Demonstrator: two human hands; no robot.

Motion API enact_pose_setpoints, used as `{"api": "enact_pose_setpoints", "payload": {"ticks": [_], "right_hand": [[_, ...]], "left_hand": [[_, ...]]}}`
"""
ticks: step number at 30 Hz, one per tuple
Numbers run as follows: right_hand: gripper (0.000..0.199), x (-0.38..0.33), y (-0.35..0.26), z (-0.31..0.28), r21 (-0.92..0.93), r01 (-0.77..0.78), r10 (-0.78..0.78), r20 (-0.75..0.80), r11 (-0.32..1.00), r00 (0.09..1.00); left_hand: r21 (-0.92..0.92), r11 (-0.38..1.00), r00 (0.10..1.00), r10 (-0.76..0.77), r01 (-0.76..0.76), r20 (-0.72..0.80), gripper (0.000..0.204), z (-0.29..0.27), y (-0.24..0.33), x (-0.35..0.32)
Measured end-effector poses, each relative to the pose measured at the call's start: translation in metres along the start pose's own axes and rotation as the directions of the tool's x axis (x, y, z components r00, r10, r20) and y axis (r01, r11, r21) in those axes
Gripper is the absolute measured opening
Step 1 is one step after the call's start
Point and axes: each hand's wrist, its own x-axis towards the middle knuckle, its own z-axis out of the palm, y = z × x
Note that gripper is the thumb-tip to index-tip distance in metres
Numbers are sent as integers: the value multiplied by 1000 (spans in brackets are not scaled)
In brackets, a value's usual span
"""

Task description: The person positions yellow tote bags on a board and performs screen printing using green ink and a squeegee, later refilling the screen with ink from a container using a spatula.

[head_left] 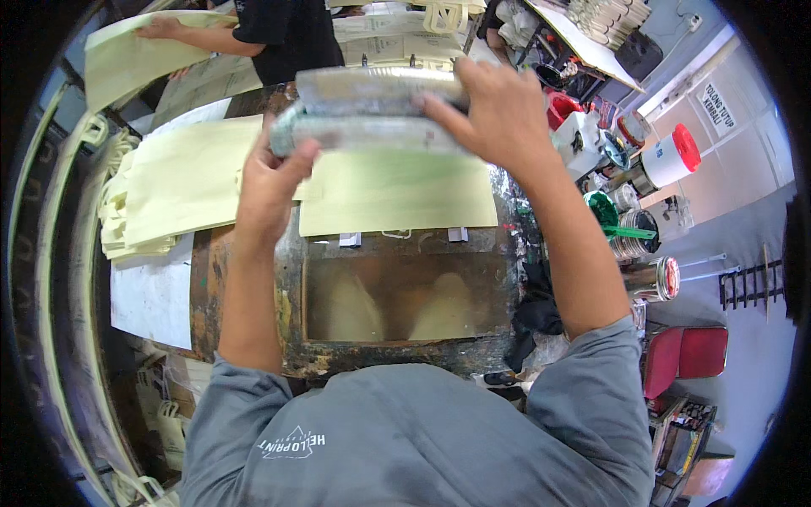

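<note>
Both arms reach forward over the table. My left hand [274, 182] is closed round the left end of a long pale, tape-covered bar [372, 135] smeared with green. Just above it lies a second, silvery bar [363, 87]. My right hand [503, 114] grips the right end of the silvery bar, thumb across its front. Both bars are blurred by motion, and I cannot tell whether they are joined. Beneath them, a pale yellow fabric bag [397, 198] lies flat, its handle loop [395, 234] toward me between two small white pieces [350, 240].
A stack of pale yellow bags [186, 182] lies left on the table. A brown see-through panel [405, 296] is set nearest me. Pots, tins and a white bucket with a red lid [672, 156] stand right. Another person [283, 42] handles a yellow sheet [139, 59] beyond.
</note>
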Motion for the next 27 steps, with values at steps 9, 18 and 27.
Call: {"api": "enact_pose_setpoints", "payload": {"ticks": [9,18,27], "right_hand": [[60,-71,-3,57,260,-132,13,412,956,911],[46,-134,-58,64,85,-94,57,369,992,928],[49,-78,-6,157,-1,-66,64,259,998,964]], "left_hand": [[716,697,993,99,-29,-57,105,-29,-115,-98],[824,557,980,198,-107,-7,117,-43,-149,-110],[834,535,979,203,-135,29,123,-46,-144,-110]]}}
